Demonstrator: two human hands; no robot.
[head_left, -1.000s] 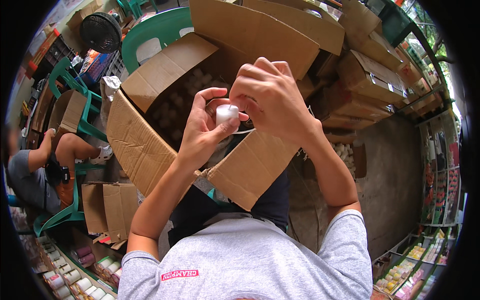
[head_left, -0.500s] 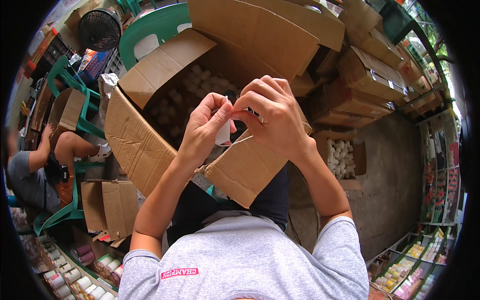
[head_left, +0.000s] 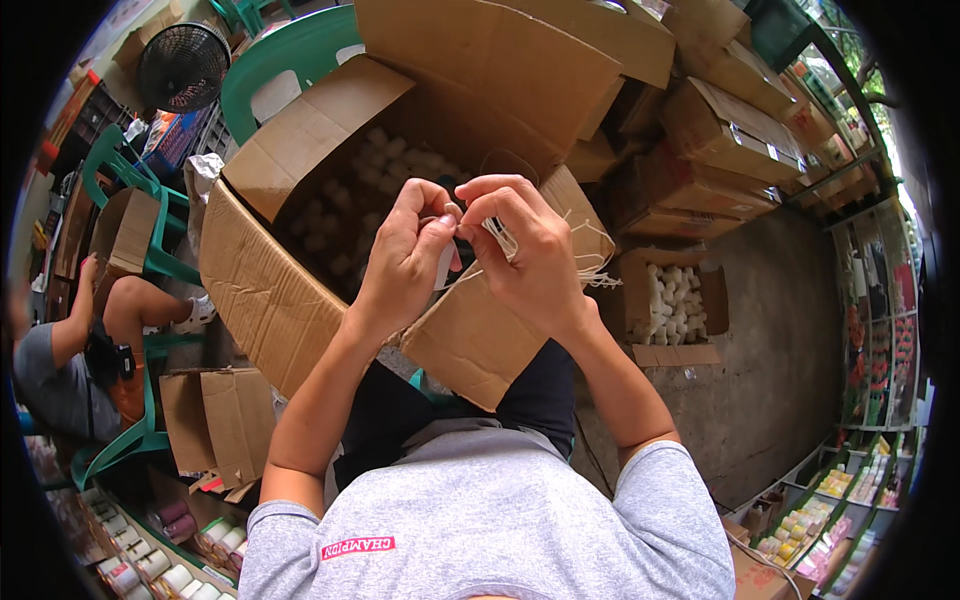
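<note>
My left hand point(head_left: 402, 255) is closed, its thumb and finger pinching a small white cylinder point(head_left: 443, 268) that mostly hides behind the thumb. Close beside it, the thumb and fingers of my right hand point(head_left: 525, 250) pinch together near the cylinder's top. Thin white strings point(head_left: 597, 268) run from behind my right hand, their loose ends hanging over a flap. Both hands are above a large open cardboard box point(head_left: 265, 285) in front of my lap. Down in this box lie several white pieces point(head_left: 398, 160). The exact contact between my fingertips is too small to make out.
To the right on the floor, a smaller carton point(head_left: 705, 350) holds white lobed pieces point(head_left: 675, 303). Cardboard boxes point(head_left: 725, 140) are stacked behind it. A person point(head_left: 65, 365) sits at left near green chairs point(head_left: 165, 225). A black fan point(head_left: 183, 68) and spools point(head_left: 150, 565) are also there.
My right hand has come lower, its fingers less raised. The white strings now show as a bundle over the flap. Less of the white cylinder is visible, and the whole view has shifted slightly.
</note>
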